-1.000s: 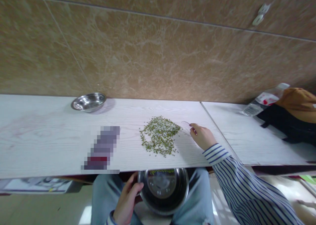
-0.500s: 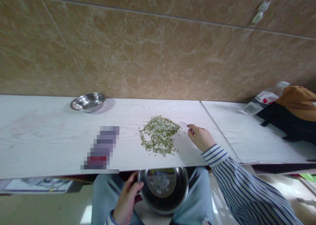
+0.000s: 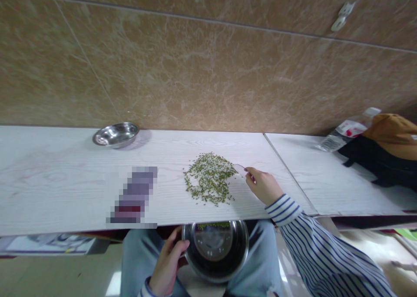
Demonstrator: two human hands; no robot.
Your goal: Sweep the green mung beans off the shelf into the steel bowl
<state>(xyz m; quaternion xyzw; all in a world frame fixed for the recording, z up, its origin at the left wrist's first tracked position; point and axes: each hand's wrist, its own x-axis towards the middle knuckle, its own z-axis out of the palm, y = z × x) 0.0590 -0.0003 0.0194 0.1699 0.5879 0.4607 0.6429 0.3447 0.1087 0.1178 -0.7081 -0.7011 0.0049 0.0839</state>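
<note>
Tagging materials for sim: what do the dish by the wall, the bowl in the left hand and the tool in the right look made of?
Dish: polished metal, likely stainless; bright, mirror-like glints.
Bowl: also shiny metal, probably steel; reflective wall and rim.
Tool: probably clear plastic; see-through with a pale edge, though glass is possible.

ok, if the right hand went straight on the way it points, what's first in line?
The right edge of the green grain pile, most likely. The clear tool in the right hand leads, its tip at or just above that edge; one view leaves contact unclear.
</note>
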